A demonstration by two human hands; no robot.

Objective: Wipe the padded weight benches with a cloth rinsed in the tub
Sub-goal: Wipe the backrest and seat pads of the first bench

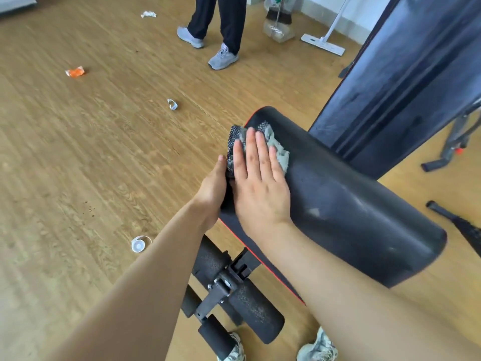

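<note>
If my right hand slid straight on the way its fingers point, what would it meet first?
The right hand first meets the bunched cloth it rests on, then probably slips off the rounded far end of the bench pad; beyond that only floor shows.

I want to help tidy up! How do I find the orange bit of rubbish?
Start at the black padded bench and look left across the wooden floor. The wrapper lies farthest left of the scattered scraps. It is the only orange one; the others are white or clear.
</note>
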